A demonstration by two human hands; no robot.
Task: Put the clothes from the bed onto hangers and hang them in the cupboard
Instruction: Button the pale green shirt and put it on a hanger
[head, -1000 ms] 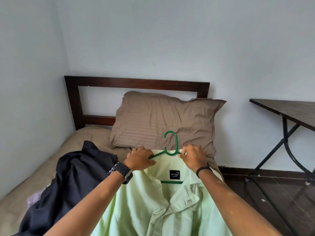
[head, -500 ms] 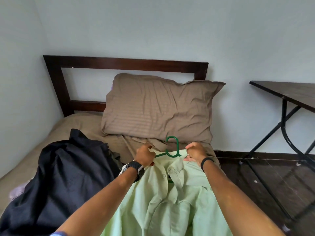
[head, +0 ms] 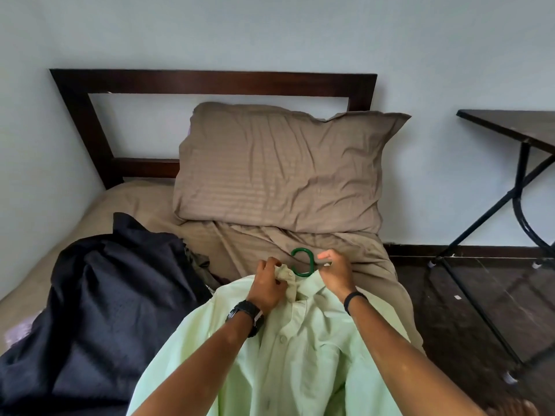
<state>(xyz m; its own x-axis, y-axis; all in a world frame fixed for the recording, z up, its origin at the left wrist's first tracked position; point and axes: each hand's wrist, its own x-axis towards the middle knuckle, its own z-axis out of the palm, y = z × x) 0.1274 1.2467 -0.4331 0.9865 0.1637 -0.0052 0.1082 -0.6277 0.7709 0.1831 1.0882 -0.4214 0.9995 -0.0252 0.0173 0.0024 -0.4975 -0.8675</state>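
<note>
A light green shirt point(head: 300, 349) lies on the bed point(head: 255, 238) with a green hanger point(head: 303, 261) inside it; only the hook sticks out above the collar. My left hand point(head: 267, 285) pinches the left collar end with its button. My right hand point(head: 335, 271) pinches the right collar end beside the hook. The two collar ends are drawn close together at the neck. A dark navy garment point(head: 99, 301) lies crumpled on the bed to the left.
A brown pillow point(head: 285, 169) leans against the dark wooden headboard point(head: 210, 82). A dark table point(head: 516, 130) with black metal legs stands at the right over the dark floor point(head: 468, 310). Pale fabric point(head: 18, 328) shows at the far left.
The shirt and hanger have come down onto the bed. My hands moved from the hanger's shoulders to the collar ends and drew the collar closed, hiding the label.
</note>
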